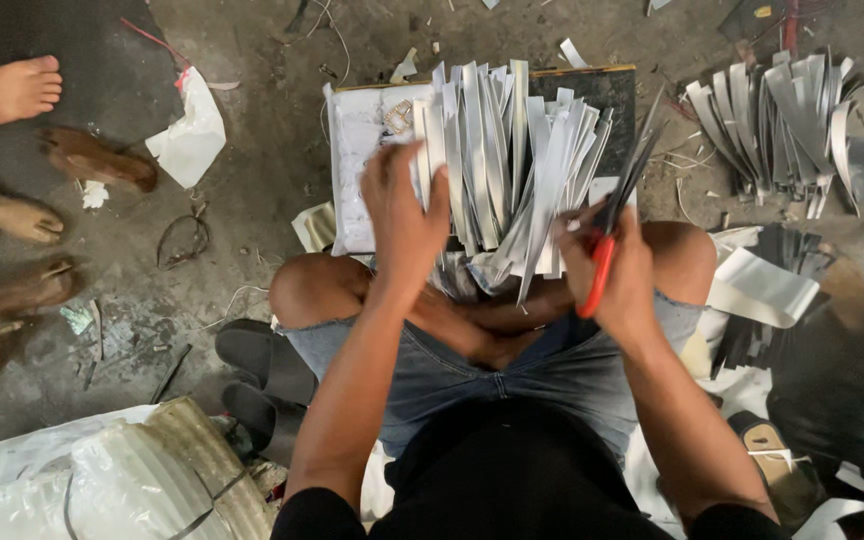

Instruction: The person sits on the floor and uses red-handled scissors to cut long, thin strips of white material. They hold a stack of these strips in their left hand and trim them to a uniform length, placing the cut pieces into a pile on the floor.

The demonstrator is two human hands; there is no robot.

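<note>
I sit cross-legged on a concrete floor. My left hand (pixel 404 205) grips a fanned bundle of grey-white strips (pixel 507 160) that rests over a white and dark board (pixel 362 160) in front of my knees. My right hand (pixel 614 272) holds red-handled scissors (pixel 612 225); their dark blades point up and away, along the right side of the bundle. The lower ends of the strips hang over my crossed legs.
Another fan of grey strips (pixel 777 115) lies at the upper right, with white and dark sheets (pixel 762 290) beside my right knee. Black sandals (pixel 262 375) sit by my left thigh. Other people's feet (pixel 7 92) and brown sandals (pixel 97 160) are at left. Wrapped rolls (pixel 152 475) lie lower left.
</note>
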